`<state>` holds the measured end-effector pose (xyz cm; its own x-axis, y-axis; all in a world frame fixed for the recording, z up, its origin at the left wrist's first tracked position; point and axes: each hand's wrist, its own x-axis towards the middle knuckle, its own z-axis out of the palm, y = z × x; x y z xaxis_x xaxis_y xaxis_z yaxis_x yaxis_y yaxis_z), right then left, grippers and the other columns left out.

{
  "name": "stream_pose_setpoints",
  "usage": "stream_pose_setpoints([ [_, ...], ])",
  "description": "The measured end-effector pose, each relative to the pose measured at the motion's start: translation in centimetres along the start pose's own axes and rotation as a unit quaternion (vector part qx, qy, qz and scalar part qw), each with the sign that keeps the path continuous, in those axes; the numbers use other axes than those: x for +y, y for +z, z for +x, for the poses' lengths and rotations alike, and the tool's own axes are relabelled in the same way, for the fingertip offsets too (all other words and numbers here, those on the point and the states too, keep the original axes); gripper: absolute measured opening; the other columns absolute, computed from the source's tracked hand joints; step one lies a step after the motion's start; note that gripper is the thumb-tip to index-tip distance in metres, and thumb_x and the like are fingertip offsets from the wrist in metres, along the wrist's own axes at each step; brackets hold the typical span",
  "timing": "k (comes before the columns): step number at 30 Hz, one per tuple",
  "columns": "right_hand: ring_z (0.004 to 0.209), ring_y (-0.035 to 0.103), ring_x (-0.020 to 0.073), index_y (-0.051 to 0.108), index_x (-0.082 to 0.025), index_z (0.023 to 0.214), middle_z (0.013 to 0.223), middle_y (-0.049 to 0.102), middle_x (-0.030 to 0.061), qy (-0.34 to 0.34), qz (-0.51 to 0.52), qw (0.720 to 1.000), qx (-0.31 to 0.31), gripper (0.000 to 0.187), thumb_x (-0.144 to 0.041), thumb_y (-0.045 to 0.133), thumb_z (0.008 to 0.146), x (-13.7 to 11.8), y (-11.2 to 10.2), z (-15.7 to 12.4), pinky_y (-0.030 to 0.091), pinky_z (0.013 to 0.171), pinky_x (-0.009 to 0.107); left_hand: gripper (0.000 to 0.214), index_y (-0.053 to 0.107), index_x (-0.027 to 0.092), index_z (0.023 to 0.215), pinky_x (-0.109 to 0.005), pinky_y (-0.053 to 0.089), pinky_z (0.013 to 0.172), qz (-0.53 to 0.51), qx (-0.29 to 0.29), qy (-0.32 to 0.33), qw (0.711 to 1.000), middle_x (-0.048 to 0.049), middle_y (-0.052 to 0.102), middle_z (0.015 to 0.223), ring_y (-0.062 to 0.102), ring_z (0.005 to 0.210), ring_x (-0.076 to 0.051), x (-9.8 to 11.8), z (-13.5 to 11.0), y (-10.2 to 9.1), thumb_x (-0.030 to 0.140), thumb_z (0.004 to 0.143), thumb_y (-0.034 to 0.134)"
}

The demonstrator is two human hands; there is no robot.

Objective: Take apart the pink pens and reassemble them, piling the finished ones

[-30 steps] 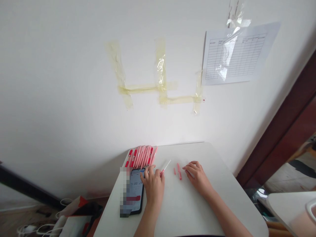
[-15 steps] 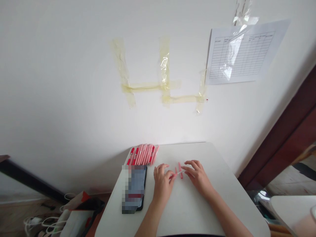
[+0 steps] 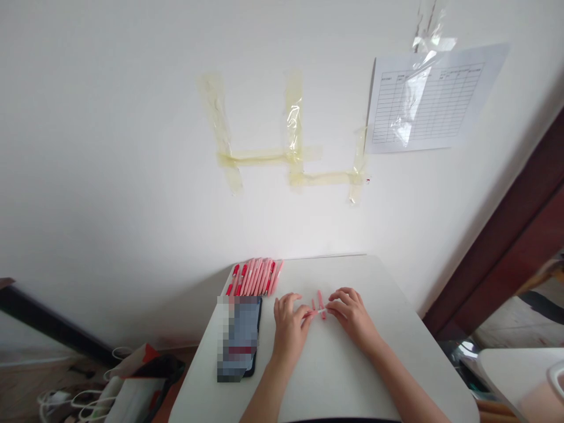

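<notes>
White tabletop (image 3: 326,376), bottom centre of the frame, bears a phone (image 3: 252,332), partly pixelated, left of the hands. At lower centre, the left hand (image 3: 291,323) pinches a slim pink-and-white rod (image 3: 321,311); the right hand (image 3: 350,311) has bent fingertips at its white end, though whether they grip cannot be told. Just beyond lie a pink barrel (image 3: 320,298) and a shorter pink piece (image 3: 314,304). Farther back, lower left of centre, pens (image 3: 258,277) form a row. Yellowed tape (image 3: 259,157) marks the wall, upper centre.
</notes>
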<state>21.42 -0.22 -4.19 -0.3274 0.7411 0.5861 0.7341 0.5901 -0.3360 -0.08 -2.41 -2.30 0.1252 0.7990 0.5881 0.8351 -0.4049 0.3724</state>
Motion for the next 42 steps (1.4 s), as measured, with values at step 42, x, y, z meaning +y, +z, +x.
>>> stream_pose_setpoints([
  [42,0.117,0.051,0.0284,0.075,-0.037,0.100,0.103,0.067,0.0038,-0.010,-0.056,0.998,-0.027,0.038,-0.011,0.047,0.097,-0.4,-0.9,5.5,0.024,0.115,0.071,0.021,0.074,0.021,0.087,-0.053,0.042,0.103,0.155,0.052,-0.127,0.978,-0.0123,0.059,0.121,0.048,0.119,-0.030,-0.8,0.2,-1.2,0.029,0.091,0.055],
])
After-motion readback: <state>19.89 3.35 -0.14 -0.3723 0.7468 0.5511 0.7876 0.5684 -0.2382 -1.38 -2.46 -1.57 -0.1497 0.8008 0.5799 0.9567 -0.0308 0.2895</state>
